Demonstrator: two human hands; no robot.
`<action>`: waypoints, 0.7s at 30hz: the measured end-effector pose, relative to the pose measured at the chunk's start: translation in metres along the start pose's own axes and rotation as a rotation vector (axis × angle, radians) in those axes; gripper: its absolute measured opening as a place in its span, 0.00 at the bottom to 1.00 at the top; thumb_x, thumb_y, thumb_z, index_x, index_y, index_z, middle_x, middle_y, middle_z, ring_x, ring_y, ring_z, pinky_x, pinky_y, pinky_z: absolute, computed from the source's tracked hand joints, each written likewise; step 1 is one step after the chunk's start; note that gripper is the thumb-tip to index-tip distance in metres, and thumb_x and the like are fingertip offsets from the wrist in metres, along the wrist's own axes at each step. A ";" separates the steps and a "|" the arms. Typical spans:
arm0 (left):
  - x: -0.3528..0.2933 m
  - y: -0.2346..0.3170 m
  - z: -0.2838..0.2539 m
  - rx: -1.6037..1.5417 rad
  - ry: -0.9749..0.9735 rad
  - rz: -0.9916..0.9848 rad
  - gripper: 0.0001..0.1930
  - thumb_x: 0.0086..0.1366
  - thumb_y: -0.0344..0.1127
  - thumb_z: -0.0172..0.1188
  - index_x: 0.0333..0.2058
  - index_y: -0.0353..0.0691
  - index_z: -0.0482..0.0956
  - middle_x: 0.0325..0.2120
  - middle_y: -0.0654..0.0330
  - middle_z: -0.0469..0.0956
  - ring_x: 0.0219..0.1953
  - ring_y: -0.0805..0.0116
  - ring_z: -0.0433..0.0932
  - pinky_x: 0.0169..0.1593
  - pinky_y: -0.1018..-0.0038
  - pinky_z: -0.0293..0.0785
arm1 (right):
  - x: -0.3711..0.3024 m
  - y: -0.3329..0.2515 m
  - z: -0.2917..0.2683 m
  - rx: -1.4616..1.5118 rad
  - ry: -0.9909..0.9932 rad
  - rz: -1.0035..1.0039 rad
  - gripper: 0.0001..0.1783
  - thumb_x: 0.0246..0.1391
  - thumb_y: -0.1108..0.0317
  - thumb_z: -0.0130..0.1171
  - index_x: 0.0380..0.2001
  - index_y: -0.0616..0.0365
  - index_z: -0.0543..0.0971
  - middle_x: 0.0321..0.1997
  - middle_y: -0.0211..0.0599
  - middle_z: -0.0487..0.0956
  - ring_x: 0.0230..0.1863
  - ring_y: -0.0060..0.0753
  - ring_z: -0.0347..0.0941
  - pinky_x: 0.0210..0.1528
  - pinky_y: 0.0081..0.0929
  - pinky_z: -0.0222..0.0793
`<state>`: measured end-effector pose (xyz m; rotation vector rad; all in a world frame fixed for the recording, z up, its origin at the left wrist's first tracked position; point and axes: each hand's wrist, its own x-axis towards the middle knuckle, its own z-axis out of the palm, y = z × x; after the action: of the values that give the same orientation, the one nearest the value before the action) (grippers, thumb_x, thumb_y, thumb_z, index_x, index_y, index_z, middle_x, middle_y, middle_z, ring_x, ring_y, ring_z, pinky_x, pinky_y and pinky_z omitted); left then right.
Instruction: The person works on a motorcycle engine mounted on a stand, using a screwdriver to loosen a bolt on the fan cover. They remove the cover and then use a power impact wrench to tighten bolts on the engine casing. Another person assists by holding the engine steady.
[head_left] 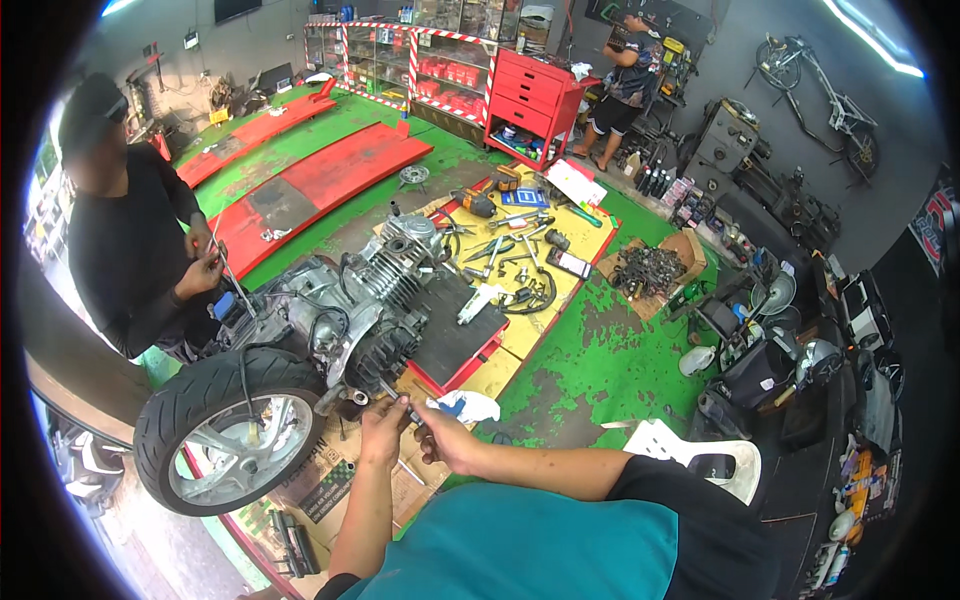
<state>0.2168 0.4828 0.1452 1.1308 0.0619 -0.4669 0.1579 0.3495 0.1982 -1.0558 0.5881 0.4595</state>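
Note:
Close to the lower side of the motorcycle engine (390, 275), my left hand (382, 432) is closed with its fingertips on a thin metal rod (388, 388) that points at the engine. My right hand (446, 440) is just beside it, fingers curled; what they hold is hidden. A blue object (453, 408) shows by the right fingertips, in front of a white cloth (478, 406). The engine has a finned cylinder and joins a rear wheel (235, 430) with a black tyre. A wooden-handled stick or tool (411, 471) lies below my hands.
Several tools (505, 245) and a cordless driver (475, 203) lie on a yellow-topped red lift, beside a black mat (450, 335). At left a co-worker (130, 220) holds a long tool at the engine. A white plastic chair (690, 455) stands right; a parts-filled cardboard box (690, 245) lies beyond.

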 end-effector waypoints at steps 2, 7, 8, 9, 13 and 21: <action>0.009 -0.012 -0.006 0.169 0.070 0.027 0.13 0.70 0.34 0.60 0.44 0.28 0.76 0.38 0.53 0.80 0.38 0.68 0.80 0.43 0.74 0.77 | 0.005 0.009 -0.006 -0.158 -0.019 -0.136 0.27 0.68 0.38 0.45 0.31 0.52 0.72 0.19 0.22 0.63 0.21 0.18 0.59 0.22 0.20 0.52; -0.021 0.040 0.044 -0.381 -0.009 -0.111 0.10 0.68 0.31 0.62 0.41 0.30 0.76 0.36 0.53 0.81 0.35 0.68 0.81 0.37 0.77 0.76 | 0.015 0.011 -0.029 0.282 -0.294 0.172 0.27 0.64 0.36 0.50 0.34 0.51 0.72 0.21 0.20 0.62 0.21 0.18 0.57 0.22 0.21 0.51; -0.012 0.021 0.023 -0.287 -0.069 -0.050 0.10 0.68 0.32 0.63 0.39 0.30 0.76 0.36 0.51 0.82 0.33 0.66 0.82 0.36 0.76 0.77 | 0.021 0.016 -0.032 0.346 -0.337 0.225 0.27 0.64 0.36 0.51 0.34 0.51 0.72 0.21 0.20 0.62 0.20 0.18 0.56 0.22 0.22 0.51; -0.005 0.011 0.009 -0.159 -0.016 -0.014 0.10 0.68 0.33 0.62 0.39 0.30 0.76 0.37 0.51 0.82 0.34 0.66 0.82 0.36 0.75 0.77 | 0.015 0.011 -0.021 0.260 -0.244 0.164 0.27 0.64 0.36 0.50 0.34 0.51 0.72 0.20 0.20 0.62 0.19 0.18 0.55 0.22 0.22 0.50; 0.003 0.003 0.003 0.146 0.099 0.044 0.12 0.70 0.37 0.60 0.37 0.30 0.76 0.37 0.50 0.82 0.34 0.65 0.82 0.38 0.72 0.78 | 0.005 0.005 -0.005 -0.039 -0.078 -0.001 0.25 0.65 0.39 0.50 0.33 0.50 0.71 0.17 0.22 0.62 0.18 0.20 0.54 0.21 0.25 0.49; -0.006 0.018 0.005 -0.131 -0.152 -0.016 0.18 0.76 0.36 0.47 0.57 0.30 0.68 0.49 0.42 0.79 0.48 0.53 0.81 0.50 0.63 0.77 | 0.016 0.010 -0.013 0.054 -0.182 0.092 0.24 0.66 0.39 0.48 0.28 0.47 0.69 0.15 0.24 0.65 0.16 0.24 0.60 0.19 0.27 0.53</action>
<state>0.2170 0.4863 0.1645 0.9641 -0.0302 -0.5541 0.1608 0.3431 0.1761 -0.9269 0.4857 0.6107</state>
